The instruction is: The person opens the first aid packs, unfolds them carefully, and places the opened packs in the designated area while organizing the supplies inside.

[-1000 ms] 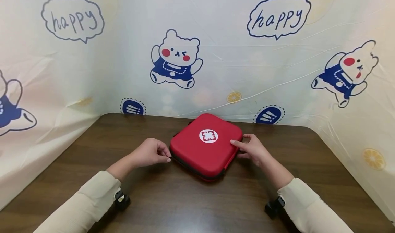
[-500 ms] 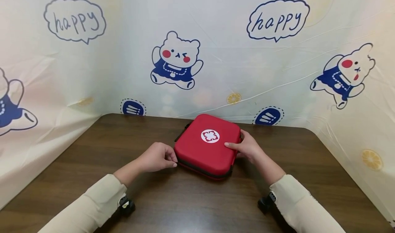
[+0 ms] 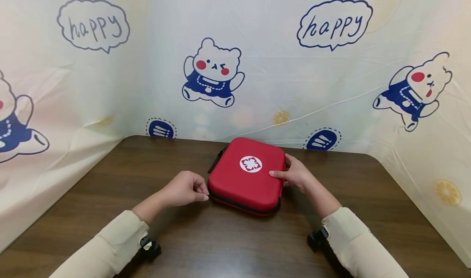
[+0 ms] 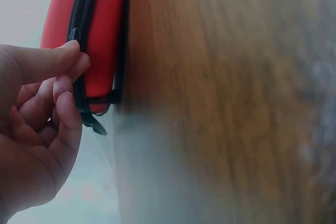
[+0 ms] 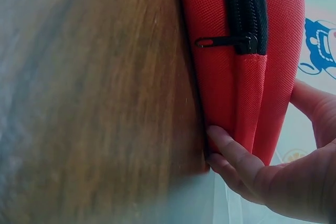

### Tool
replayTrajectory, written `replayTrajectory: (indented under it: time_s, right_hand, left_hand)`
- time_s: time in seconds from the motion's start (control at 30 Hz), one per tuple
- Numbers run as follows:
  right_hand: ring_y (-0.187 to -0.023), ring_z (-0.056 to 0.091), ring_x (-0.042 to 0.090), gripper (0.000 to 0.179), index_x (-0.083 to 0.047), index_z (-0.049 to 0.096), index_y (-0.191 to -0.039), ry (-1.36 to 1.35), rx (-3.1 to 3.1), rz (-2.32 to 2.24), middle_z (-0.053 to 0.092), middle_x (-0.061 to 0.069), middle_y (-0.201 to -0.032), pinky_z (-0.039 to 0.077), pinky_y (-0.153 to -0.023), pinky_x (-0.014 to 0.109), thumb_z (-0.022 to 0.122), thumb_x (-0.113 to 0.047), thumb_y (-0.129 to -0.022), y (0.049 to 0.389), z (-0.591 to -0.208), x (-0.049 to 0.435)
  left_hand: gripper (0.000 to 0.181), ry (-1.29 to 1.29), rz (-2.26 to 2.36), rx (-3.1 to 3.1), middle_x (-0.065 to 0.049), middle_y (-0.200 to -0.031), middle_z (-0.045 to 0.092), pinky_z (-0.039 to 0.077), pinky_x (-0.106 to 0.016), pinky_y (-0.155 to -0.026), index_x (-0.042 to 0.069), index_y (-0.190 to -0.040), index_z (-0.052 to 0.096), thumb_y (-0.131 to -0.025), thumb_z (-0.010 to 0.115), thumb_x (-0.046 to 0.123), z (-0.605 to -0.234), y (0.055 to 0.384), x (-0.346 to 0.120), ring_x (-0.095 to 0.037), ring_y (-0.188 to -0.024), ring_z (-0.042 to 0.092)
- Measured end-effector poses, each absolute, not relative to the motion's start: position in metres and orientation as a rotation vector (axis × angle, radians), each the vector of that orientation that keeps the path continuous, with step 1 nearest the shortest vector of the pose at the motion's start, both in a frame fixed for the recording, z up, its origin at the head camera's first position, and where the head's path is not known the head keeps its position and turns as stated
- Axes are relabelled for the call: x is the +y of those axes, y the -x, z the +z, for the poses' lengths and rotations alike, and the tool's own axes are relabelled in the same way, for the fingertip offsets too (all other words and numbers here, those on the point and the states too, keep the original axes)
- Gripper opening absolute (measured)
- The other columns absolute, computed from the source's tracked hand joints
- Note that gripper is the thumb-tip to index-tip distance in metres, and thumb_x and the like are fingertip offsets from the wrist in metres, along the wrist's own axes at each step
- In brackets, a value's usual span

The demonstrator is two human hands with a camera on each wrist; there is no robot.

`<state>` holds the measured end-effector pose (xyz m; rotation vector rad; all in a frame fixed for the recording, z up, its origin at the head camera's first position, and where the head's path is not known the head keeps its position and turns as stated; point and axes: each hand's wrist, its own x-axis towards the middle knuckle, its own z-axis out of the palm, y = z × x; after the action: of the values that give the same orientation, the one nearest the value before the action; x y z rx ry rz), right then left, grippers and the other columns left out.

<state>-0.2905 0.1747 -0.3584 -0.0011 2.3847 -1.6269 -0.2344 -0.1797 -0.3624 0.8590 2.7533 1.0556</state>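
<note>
A red zippered first-aid case with a white round emblem lies flat on the brown table, its lid down. My left hand is at its near left corner. In the left wrist view, that thumb and forefinger pinch the zipper at a small slider; the pull tab is hidden by the fingers. At the right side, my right hand grips the case, thumb on the lid and fingers against the side. A second zipper pull hangs loose in the right wrist view, at one end of the black zipper.
The wooden table extends in front of the case and to both sides. A pale printed curtain with bear drawings rises behind the table and along its sides. A dark strap sticks out at the case's left side.
The case has turned a little on the table. My right hand has moved slightly left along with it and holds it more closely. The left hand has shifted slightly right and nearer, still at the corner.
</note>
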Motion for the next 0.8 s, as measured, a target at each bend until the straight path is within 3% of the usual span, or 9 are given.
replayTrajectory:
  time_s: [0.8]
  right_hand:
    - [-0.111, 0.056, 0.036, 0.094, -0.007, 0.018, -0.155, 0.015, 2.389, -1.625, 0.038, 0.024, -0.142, 0.058, -0.076, 0.041, 0.078, -0.019, -0.083, 0.289, -0.361, 0.177]
  left_hand:
    - [0.006, -0.624, 1.128, 2.681, -0.002, -0.069, 0.067, 0.050, -0.033, -0.058, 0.012, -0.077, 0.074, -0.081, 0.080, 0.011, -0.365, 0.261, -0.199, -0.017, -0.065, 0.055]
